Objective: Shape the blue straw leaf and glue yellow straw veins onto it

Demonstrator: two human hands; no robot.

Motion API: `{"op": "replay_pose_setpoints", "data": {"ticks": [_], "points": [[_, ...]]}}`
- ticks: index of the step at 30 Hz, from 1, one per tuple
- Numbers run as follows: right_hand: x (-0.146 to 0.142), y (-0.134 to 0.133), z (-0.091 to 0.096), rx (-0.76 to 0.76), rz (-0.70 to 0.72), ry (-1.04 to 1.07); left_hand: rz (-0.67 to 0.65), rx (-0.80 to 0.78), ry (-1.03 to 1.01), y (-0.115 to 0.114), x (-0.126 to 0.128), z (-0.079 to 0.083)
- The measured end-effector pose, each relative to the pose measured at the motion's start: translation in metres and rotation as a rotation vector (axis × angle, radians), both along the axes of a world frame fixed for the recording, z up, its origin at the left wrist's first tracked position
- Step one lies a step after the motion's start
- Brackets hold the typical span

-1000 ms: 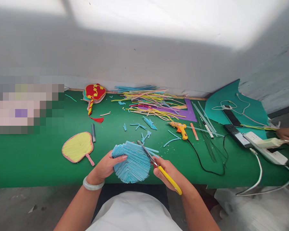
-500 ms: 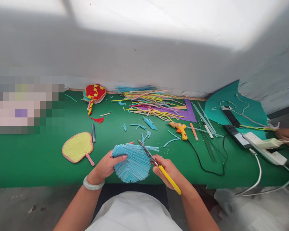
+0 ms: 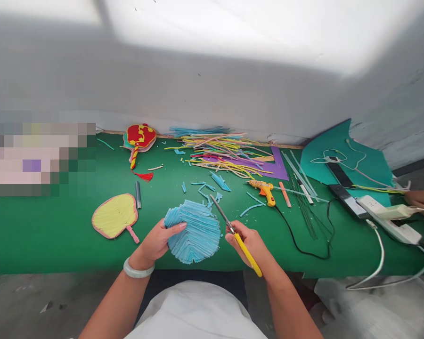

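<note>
My left hand [image 3: 158, 241] grips the left edge of a blue fan-shaped piece [image 3: 194, 230] made of glued strips, holding it just over the near edge of the green table [image 3: 56, 235]. My right hand [image 3: 249, 245] is closed on yellow-handled scissors [image 3: 235, 233]. Their blades point up and left along the piece's right rim. Short blue offcuts [image 3: 212, 188] lie scattered just beyond the piece.
A yellow fan [image 3: 115, 216] and a grey stick [image 3: 138, 194] lie to the left, a red-and-yellow fan [image 3: 139, 136] at the back. Coloured strips [image 3: 226, 153], a yellow glue gun [image 3: 265, 189] with black cord, teal sheet [image 3: 342, 155], phones and a power strip [image 3: 388, 216] fill the right.
The long blue strip ends that stuck out at the piece's upper right are gone. The scissors have shifted slightly right along the rim, and the piece has turned a little.
</note>
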State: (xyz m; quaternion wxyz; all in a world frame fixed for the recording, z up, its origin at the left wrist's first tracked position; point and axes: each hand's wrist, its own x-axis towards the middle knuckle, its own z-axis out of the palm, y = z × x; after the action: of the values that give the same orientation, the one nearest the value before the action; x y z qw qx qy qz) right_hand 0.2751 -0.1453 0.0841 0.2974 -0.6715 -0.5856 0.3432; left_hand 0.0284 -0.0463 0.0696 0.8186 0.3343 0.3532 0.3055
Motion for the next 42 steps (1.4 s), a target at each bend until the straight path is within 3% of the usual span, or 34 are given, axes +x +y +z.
{"op": "replay_pose_setpoints", "data": {"ticks": [6,13,16,19,23,27,38,42], "points": [[0.018,-0.001,-0.016,-0.009,-0.178,-0.256,0.038,-0.009,-0.005,0.000,0.001,0.000],[0.042,-0.004,-0.014,-0.279,-0.343,-0.477,0.057,-0.021,-0.021,0.000,0.002,0.000],[0.051,-0.008,-0.018,-0.310,-0.375,-0.497,0.071,-0.027,-0.016,0.001,0.003,0.000],[0.055,-0.016,-0.024,-0.274,-0.292,-0.368,0.102,-0.037,0.002,0.004,0.002,-0.002],[0.048,-0.029,-0.025,-0.346,0.059,-0.092,0.213,-0.042,0.025,0.012,-0.002,-0.004],[0.038,-0.035,-0.017,-0.458,0.282,-0.090,0.331,-0.056,0.050,0.019,-0.007,-0.004],[0.027,-0.019,-0.003,-0.458,0.355,-0.274,0.297,-0.069,0.052,0.014,-0.001,-0.005],[0.030,-0.003,-0.003,-0.456,0.216,-0.372,0.276,-0.082,0.033,0.011,0.002,-0.008]]}}
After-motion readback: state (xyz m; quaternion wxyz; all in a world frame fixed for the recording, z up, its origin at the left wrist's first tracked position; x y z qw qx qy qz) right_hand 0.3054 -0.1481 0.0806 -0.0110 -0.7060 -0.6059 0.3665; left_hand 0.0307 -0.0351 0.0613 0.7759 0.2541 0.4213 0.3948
